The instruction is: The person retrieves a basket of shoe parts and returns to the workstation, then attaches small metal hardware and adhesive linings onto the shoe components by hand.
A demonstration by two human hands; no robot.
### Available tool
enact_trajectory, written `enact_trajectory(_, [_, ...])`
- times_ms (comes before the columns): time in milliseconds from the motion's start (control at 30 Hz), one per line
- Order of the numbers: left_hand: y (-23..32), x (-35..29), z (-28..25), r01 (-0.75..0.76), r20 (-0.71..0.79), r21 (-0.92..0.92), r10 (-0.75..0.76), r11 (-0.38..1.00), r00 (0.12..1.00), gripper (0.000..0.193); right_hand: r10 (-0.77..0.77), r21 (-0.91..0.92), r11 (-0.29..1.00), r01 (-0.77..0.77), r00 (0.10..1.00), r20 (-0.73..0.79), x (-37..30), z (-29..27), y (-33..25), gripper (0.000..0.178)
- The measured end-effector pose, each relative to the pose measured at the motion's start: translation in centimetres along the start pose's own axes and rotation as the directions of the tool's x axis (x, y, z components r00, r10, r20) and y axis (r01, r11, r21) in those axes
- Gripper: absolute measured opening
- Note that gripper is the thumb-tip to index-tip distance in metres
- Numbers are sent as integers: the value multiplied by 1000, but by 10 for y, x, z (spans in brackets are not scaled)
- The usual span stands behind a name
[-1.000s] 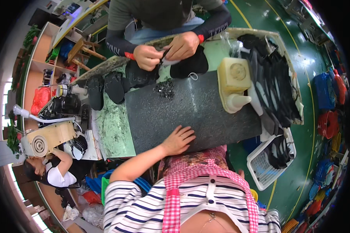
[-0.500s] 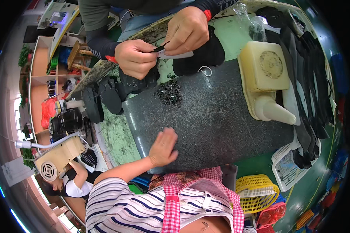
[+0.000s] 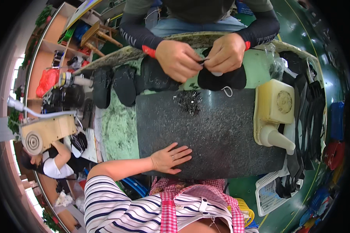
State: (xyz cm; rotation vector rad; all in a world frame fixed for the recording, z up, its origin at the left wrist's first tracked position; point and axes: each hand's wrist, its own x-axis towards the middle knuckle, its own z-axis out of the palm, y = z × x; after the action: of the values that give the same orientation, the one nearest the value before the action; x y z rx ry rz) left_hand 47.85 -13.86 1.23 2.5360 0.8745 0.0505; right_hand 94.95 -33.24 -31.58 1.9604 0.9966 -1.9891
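Observation:
My left hand (image 3: 171, 158) lies palm down near the front edge of a dark speckled mat (image 3: 221, 128), its fingers spread and nothing in them. My right hand is out of sight. Beyond my fingers, a heap of small black scraps (image 3: 189, 102) rests at the mat's far edge. Across the table a co-worker's hands (image 3: 202, 60) pinch a small black piece above a flat black piece (image 3: 223, 79). A white loop of cord (image 3: 227, 91) lies beside that flat piece.
A yellowed plastic container with a spout (image 3: 276, 101) stands on the mat's right side. Black strips (image 3: 307, 112) hang along the table's right end, above a white basket (image 3: 268, 198). Black sole-shaped pieces (image 3: 124, 86) lie at the far left. Another person works beside a beige machine (image 3: 50, 130).
My left hand, blurred before, now lies flat with its fingers spread. The view has shifted, so the table sits straighter. The co-worker's hands still work at the small black piece.

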Motion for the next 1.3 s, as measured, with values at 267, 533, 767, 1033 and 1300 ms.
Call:
enact_trajectory(267, [8, -7, 11, 24, -199, 68, -10, 997, 980, 66, 131, 0, 991, -135, 967, 218, 17, -69, -2, 67])
enact_trajectory(533, [127, -101, 123, 406, -641, 6, -308, 914, 703, 28, 309, 117, 912, -393, 846, 434, -53, -91, 18, 77])
enact_trajectory(767, [52, -178, 371, 677, -252, -686, -960, 266, 121, 34, -192, 531, 831, -169, 808, 557, -44, -39, -66, 77])
enact_trajectory(1033, [-26, -144, 310, 771, 51, -552, -910, 318, 412, 32, -184, -151, 953, 264, 896, 405, -30, -37, -45, 67])
enact_trajectory(1300, [8, -186, 252, 836, 411, -371, -735, 404, 538, 30, -321, -817, 370, 442, 886, 334, -25, -65, -58, 57])
